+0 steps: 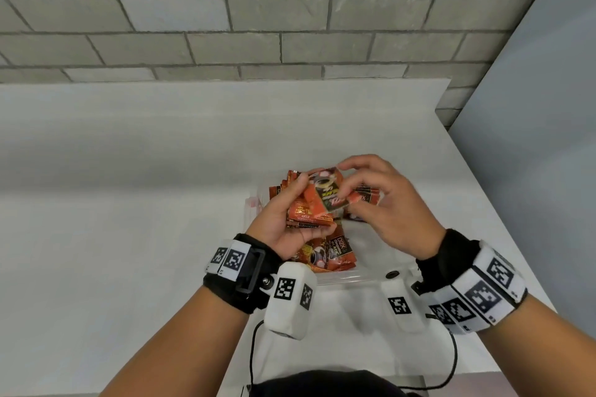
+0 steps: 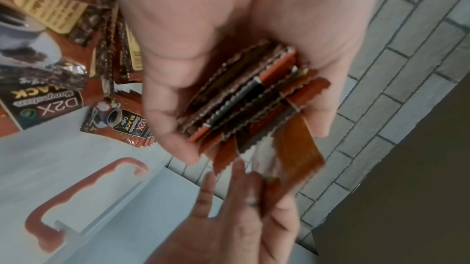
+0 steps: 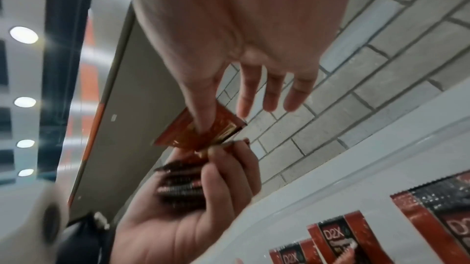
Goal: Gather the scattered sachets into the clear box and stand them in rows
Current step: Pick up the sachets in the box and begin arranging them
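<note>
My left hand [image 1: 282,219] grips a stack of red-and-black coffee sachets [image 1: 309,208], held on edge in the palm [image 2: 244,95] above the clear box [image 1: 353,276]. With its thumb on the face, my right hand [image 1: 387,203] pinches the top sachet [image 3: 203,130] of that stack; its other fingers [image 3: 272,95] are spread straight. More sachets [image 1: 329,255] lie loose inside the box under my hands, and others stand at its far side [image 1: 280,185]. The box floor is largely hidden by my hands.
The box stands on a white table [image 1: 129,187] near its right edge [image 1: 503,222]. A grey brick wall [image 1: 258,26] runs behind. A red handle [image 2: 76,198] on clear plastic shows in the left wrist view. Cables hang from my wrist cameras [image 1: 451,361].
</note>
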The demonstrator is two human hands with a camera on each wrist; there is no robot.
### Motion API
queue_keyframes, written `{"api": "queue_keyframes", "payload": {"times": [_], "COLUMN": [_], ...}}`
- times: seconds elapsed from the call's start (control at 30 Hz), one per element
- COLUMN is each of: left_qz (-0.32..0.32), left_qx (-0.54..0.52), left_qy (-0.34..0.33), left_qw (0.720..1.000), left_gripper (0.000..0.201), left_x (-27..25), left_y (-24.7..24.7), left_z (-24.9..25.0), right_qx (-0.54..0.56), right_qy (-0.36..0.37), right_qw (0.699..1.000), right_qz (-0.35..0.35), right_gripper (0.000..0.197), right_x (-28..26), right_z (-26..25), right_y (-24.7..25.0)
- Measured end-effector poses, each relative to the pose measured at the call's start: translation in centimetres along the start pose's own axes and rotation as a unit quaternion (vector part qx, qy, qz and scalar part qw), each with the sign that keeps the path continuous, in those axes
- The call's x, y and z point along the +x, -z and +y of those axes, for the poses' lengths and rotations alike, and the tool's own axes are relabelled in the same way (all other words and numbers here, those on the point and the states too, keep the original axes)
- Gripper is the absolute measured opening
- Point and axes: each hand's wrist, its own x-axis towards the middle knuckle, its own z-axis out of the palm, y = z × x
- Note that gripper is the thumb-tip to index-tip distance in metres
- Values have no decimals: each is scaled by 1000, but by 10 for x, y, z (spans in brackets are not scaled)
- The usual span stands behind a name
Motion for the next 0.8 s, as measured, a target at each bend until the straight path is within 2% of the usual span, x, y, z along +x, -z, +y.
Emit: {"api": "queue_keyframes", "payload": {"times": [0.07,0.13,0.2,0.3,0.4,0.53,0.63,0.7,0.8], "left_qz": [-8,-4,-4,3,12,6,1,2,-2], "left_qx": [-5,-25,-34,-22,-7,11,43,74,103], "left_qy": [-19,-35,-45,-55,-55,-37,-24,-17,-10], "left_qw": [1000,999,998,998,998,999,999,997,995], "left_gripper": [56,48,51,48,45,41,55,57,39], "left_x": [-1,-1,0,3,5,3,3,3,2], "left_y": [-1,0,0,-1,-2,-4,-2,-2,-6], "left_z": [1,2,4,4,3,2,2,0,-3], "right_qx": [-63,-72,-14,92,105,115,125,83,54], "right_qy": [-21,-46,-66,-125,-159,-147,-128,-89,-58], "right_qw": [996,992,994,986,981,983,984,993,996], "right_qz": [-68,-92,-86,-53,-44,2,17,5,-35], "right_gripper": [34,45,48,38,40,31,37,43,44], "right_x": [-5,-8,-11,-12,-10,-4,3,7,14], "right_z": [2,-1,-1,0,4,8,2,-3,-8], "right_y": [-3,-2,-1,-4,-11,-9,-3,0,2]}}
